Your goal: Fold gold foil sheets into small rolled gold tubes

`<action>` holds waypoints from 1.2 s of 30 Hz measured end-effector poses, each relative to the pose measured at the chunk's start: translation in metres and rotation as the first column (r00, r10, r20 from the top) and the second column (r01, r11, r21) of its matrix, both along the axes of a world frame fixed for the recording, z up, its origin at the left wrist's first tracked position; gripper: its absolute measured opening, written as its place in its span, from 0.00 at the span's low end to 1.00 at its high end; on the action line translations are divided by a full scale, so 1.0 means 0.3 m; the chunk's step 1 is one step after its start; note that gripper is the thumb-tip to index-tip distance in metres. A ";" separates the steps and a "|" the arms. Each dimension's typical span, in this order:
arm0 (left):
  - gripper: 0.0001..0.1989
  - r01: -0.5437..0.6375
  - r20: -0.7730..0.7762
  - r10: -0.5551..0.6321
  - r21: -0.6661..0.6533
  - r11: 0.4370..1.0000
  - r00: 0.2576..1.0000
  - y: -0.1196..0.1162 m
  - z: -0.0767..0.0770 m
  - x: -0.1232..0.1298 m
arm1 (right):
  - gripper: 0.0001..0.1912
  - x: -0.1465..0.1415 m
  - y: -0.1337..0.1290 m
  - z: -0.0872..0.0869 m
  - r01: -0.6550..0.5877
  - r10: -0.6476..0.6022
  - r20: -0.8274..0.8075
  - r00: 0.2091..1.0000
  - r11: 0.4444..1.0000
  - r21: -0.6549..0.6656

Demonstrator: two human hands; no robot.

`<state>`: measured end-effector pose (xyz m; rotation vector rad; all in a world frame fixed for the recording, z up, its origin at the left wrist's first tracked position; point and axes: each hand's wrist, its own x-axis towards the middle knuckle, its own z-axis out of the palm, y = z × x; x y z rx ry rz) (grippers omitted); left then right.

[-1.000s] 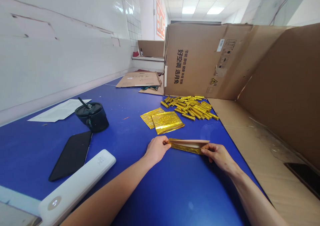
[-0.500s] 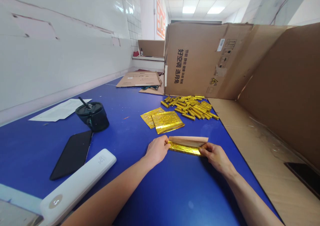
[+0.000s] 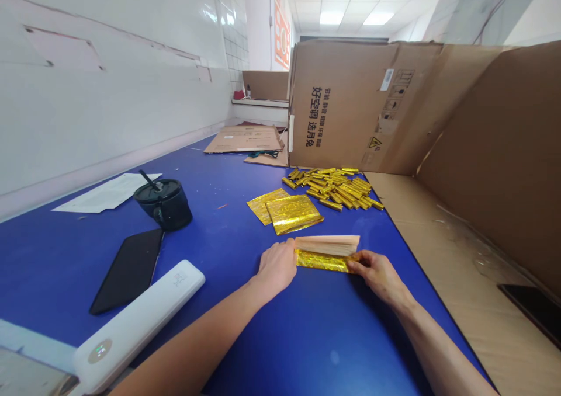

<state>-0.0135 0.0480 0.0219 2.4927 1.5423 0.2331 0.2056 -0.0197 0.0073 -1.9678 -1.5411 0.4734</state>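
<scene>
Between my hands lies a sheet of gold foil paper [image 3: 324,260], partly folded, its pale tan back standing up along the far side. My left hand [image 3: 279,263] is closed at the sheet's left end, the fingertips partly hidden. At the right end, my right hand [image 3: 377,273] pinches the gold edge between thumb and fingers. Just beyond are flat gold foil sheets [image 3: 294,214], one overlapping another. Farther back sits a pile of rolled gold paper tubes [image 3: 337,188].
On the left of the blue table [image 3: 228,232] are a dark lidded mug [image 3: 169,209], a black phone [image 3: 127,270], a long white device [image 3: 140,326] and white paper [image 3: 105,194]. A large cardboard box [image 3: 350,104] stands behind and right. Flat cardboard [image 3: 245,139] lies at the back.
The tan back of the sheet has tilted, showing more of its inner side. My left hand has turned slightly, its fingers now less visible. My right hand stays nearly in place.
</scene>
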 end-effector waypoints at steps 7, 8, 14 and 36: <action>0.09 -0.011 -0.041 0.012 0.015 1.000 0.999 -0.008 0.009 0.008 | 0.07 -0.014 -0.002 0.005 0.034 -0.031 0.098 0.995 0.999 -0.027; 0.09 -0.011 -0.044 0.012 0.020 1.000 0.999 -0.010 0.009 0.008 | 0.07 -0.020 -0.003 0.008 0.042 -0.038 0.119 0.992 0.999 -0.035; 0.08 -0.012 -0.055 0.015 0.055 0.998 0.998 -0.019 0.008 0.014 | 0.08 -0.052 -0.012 0.016 0.080 -0.061 0.232 0.971 0.994 -0.071; 0.15 0.258 -0.150 -0.226 0.252 0.933 0.963 -0.064 0.021 0.027 | 0.08 -0.084 -0.016 0.028 0.142 -0.078 0.417 0.905 0.982 -0.125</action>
